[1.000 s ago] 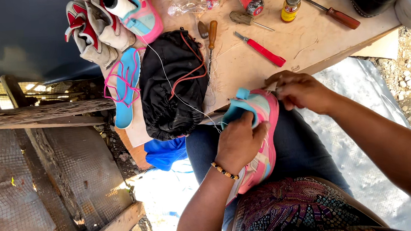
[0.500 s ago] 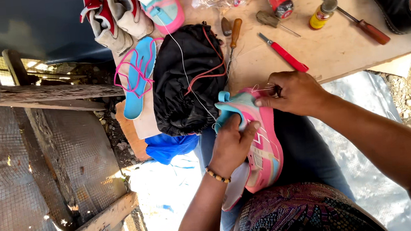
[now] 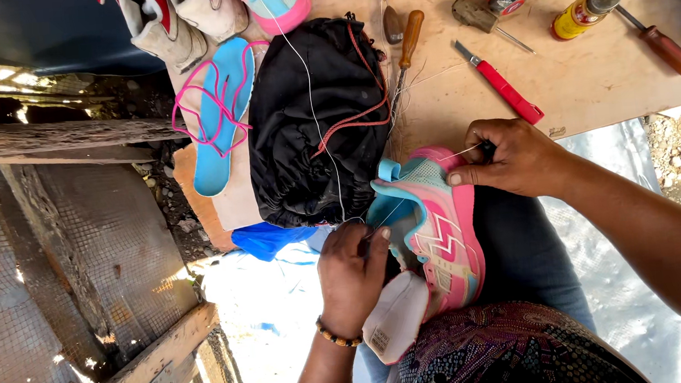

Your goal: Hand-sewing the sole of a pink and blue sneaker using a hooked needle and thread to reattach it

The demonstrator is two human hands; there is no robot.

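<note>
I have the pink and teal sneaker (image 3: 434, 228) lying across my lap, sole side toward my body, its white insole (image 3: 397, 316) poking out near my left wrist. My left hand (image 3: 352, 277) is closed on the shoe's teal heel edge, fingers curled tight and the thumb pressing where a thin white thread (image 3: 319, 111) comes in. My right hand (image 3: 518, 159) is pinched shut at the pink toe end, thumb and forefinger nipped on something very small; I cannot tell whether it is a needle or only the thread. Compared with a second ago, my right hand has drawn back from the shoe's edge toward my right side, and my left has slid down the heel, so I judge a stitch is being pulled through and tightened.

Just beyond the shoe, on the table (image 3: 594, 87), sits a crumpled black bag (image 3: 310, 128) with red cord, and the thread runs over it. Beside it lie a blue sandal sole (image 3: 219, 120) tangled in pink lace, a wooden-handled awl (image 3: 405, 42), a red-handled knife (image 3: 504, 91), a small yellow bottle (image 3: 583, 12) and a brown-handled screwdriver (image 3: 655, 36). At the far edge stand other shoes, a pink one (image 3: 279, 0) among them.
</note>
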